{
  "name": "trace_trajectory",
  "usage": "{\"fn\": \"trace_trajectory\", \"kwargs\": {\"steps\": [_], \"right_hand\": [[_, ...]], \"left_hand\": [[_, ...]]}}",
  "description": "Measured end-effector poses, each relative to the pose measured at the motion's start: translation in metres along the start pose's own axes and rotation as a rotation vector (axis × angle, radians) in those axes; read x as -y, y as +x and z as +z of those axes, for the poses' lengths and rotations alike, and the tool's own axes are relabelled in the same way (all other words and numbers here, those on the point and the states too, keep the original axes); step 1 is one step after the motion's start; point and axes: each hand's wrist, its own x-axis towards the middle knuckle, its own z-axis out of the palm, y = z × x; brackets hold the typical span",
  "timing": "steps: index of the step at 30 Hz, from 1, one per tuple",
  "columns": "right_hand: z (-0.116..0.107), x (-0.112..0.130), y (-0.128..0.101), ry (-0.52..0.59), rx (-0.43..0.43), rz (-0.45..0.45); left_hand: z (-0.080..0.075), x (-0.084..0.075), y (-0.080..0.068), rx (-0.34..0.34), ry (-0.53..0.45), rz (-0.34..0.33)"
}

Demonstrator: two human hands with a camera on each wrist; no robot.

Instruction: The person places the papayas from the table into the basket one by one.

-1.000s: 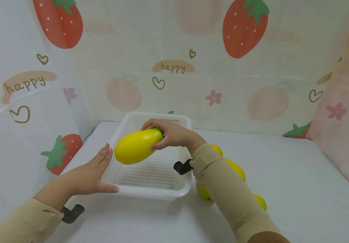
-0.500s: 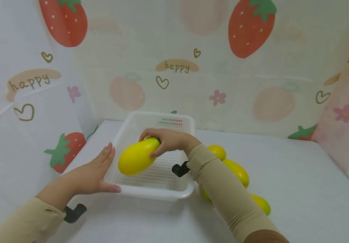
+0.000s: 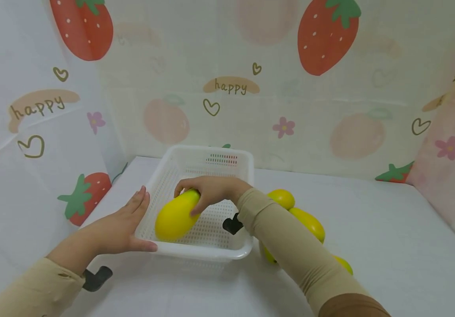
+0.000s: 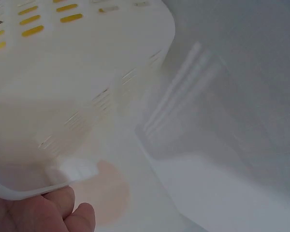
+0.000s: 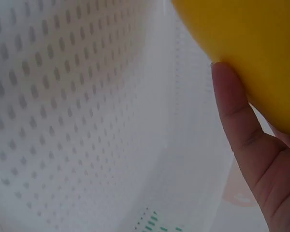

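A large yellow papaya-like fruit (image 3: 177, 216) with a green end hangs tilted inside a white perforated plastic basket (image 3: 199, 252). My right hand (image 3: 215, 192) grips it from above near the green end, thumb on the near side. In the right wrist view the thumb (image 5: 239, 116) presses against the yellow skin, and the basket's slotted surface is close by. Whether the fruit touches the basket floor, I cannot tell. At the basket's near left corner, my left hand (image 3: 114, 230) rests against the rim with straight fingers, the thumb along the front edge.
Several similar yellow fruits lie right of the basket, among them one at the back (image 3: 282, 198) and one in the middle (image 3: 308, 223). My right sleeve (image 3: 287, 240) partly covers them. A printed cloth wall (image 3: 291, 101) stands behind the white table (image 3: 401, 237).
My right hand has lowered the yellow fruit deeper into the basket, tipping its wide end further down. The left hand keeps its place at the rim.
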Motion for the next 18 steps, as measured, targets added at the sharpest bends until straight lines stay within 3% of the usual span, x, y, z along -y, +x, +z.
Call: {"fn": "trace_trajectory", "kwargs": {"steps": [5,11,18], "right_hand": [[0.0073,0.0019,0.0062,-0.035,0.048,-0.006],[0.0106,0.0030,0.0062,-0.087,0.067,0.050],[0.0110,0.0014,0.0050,-0.017,0.076,0.117]], "left_hand": [[-0.0003,-0.0007,-0.0006,-0.005,0.002,0.011],[0.0009,-0.0016,0.0001,-0.008,0.005,0.009],[-0.0014,-0.0021,-0.0023,-0.007,0.001,0.011]]}}
